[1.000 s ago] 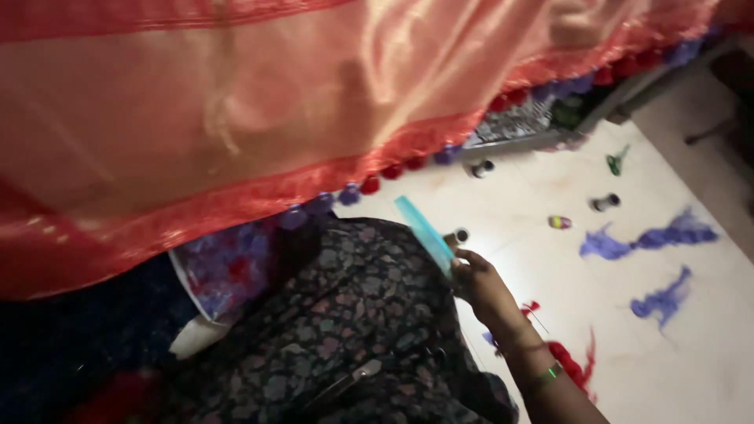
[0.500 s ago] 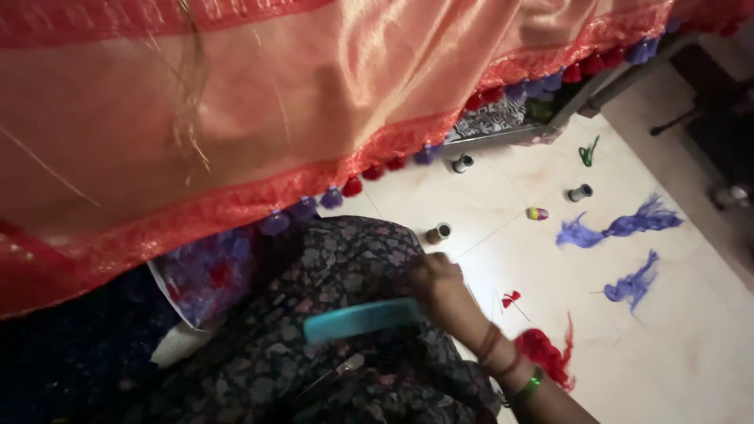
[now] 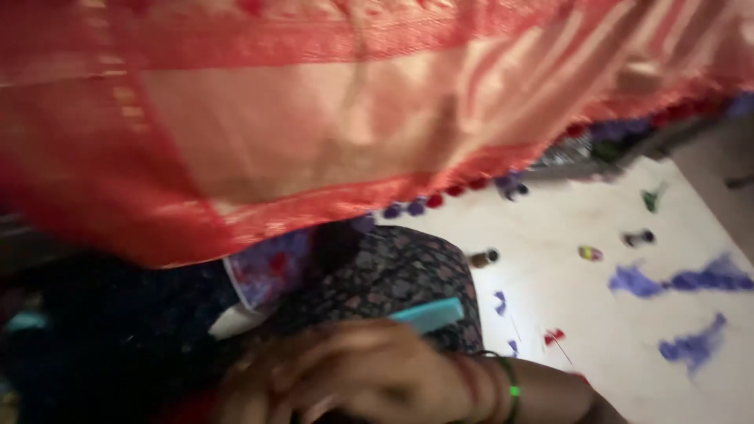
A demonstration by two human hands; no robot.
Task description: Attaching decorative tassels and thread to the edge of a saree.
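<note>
My right hand (image 3: 369, 377) fills the bottom middle of the view, close to the camera and blurred, with bangles and a green band at the wrist. It is shut on a turquoise comb (image 3: 430, 313), whose end sticks out above the knuckles. Under the hand lies my lap in dark patterned cloth (image 3: 393, 271). A wide orange-red silky fabric (image 3: 314, 126) hangs across the top, with red and purple tassels (image 3: 424, 204) along its lower edge. My left hand is out of sight.
The white floor (image 3: 597, 314) at the right carries small thread spools (image 3: 638, 236), a brown spool (image 3: 483, 257), purple thread tufts (image 3: 691, 279) and a red tuft (image 3: 554, 337). A purple and red cloth (image 3: 271, 267) lies by my lap.
My right hand has carried the comb from the right of my lap inward and up close to the camera. The view has shifted and blurred.
</note>
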